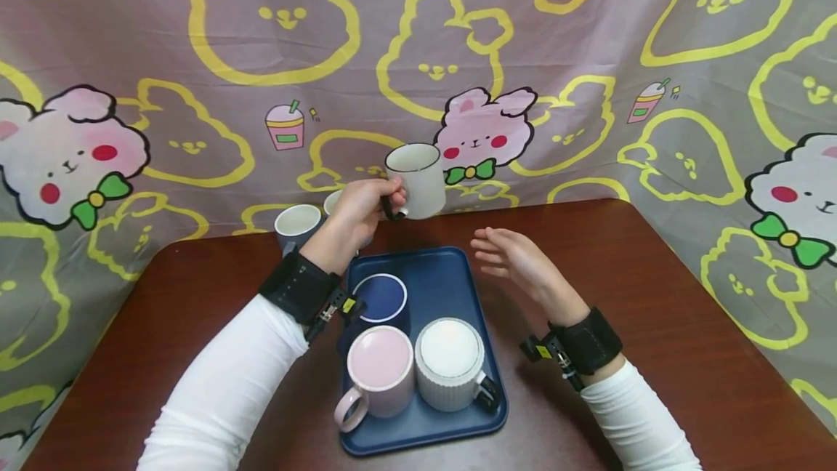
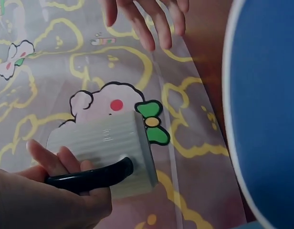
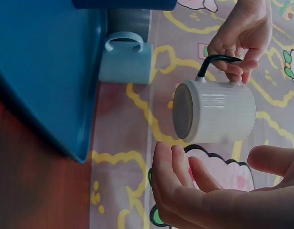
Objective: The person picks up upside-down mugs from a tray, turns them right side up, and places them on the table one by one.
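My left hand [image 1: 362, 211] grips the black handle [image 2: 92, 177] of a white ribbed mug [image 1: 423, 184], holding it upright in the air above the far end of a blue tray [image 1: 439, 275]. To the right of that mug, my right hand [image 1: 516, 256] hovers over the table with its fingers extended and nothing in them. In the right wrist view its fingers lie just beside the white mug [image 3: 225, 112], apart from it. On the tray stand a dark blue mug [image 1: 382, 300], a pink mug [image 1: 386, 369] and a white ribbed mug with a black handle [image 1: 450, 365].
Behind my left forearm, at the table's far left, stand a grey-blue mug [image 1: 297, 222] and a pale mug [image 1: 332, 200], partly hidden. The brown table [image 1: 575, 253] ends at a patterned cloth [image 1: 366, 35] hanging behind it.
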`<state>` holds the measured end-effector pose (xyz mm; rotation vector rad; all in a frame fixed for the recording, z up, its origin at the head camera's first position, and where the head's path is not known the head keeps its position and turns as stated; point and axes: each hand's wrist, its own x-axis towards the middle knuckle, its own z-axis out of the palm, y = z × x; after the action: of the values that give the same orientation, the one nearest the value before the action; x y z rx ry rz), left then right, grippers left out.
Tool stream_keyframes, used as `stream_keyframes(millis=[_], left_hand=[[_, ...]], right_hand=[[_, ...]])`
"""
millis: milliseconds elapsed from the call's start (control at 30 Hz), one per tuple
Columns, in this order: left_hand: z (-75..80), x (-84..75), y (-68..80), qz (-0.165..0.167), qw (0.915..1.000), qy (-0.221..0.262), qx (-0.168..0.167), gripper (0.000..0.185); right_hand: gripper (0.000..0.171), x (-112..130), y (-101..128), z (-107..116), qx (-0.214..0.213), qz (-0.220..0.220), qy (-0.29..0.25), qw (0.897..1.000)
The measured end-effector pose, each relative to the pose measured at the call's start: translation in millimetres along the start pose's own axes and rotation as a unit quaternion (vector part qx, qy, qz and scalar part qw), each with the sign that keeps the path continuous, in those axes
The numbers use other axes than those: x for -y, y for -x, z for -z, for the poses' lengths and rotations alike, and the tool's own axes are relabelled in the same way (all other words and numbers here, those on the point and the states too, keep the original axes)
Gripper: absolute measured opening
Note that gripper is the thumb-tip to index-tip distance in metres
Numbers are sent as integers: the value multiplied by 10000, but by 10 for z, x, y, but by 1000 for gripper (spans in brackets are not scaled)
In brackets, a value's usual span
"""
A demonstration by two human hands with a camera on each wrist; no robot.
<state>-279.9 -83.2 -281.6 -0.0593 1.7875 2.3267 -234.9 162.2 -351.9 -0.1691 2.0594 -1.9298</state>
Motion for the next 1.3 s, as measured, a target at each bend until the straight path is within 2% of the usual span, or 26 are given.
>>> stream_keyframes(millis=[300, 567, 767, 1167, 1233, 1267, 1300], left_hand=[[85, 4, -96, 228, 9995, -198, -9, 18], [138, -22, -218, 563, 9977, -155, -342, 10], [165, -18, -341, 754, 9941, -356, -694, 6], [189, -33, -482, 1054, 9906, -627, -598, 7], [225, 26, -613, 1117, 9894, -637, -670, 6], [268, 70, -714, 1171, 9889, -653, -642, 7], [343, 142, -878, 1210, 9894, -595, -539, 7]], right_hand=[[52, -184, 21, 147, -66, -241, 272, 9993], [53, -243, 21, 236, -158, -348, 356, 9986], [54, -261, 15, 259, -132, -382, 377, 9985], [53, -266, 27, 332, -275, -576, 396, 9972], [53, -265, 28, 336, -278, -596, 398, 9970], [53, -265, 29, 336, -273, -597, 421, 9970], [53, -263, 29, 337, -284, -622, 389, 9969]])
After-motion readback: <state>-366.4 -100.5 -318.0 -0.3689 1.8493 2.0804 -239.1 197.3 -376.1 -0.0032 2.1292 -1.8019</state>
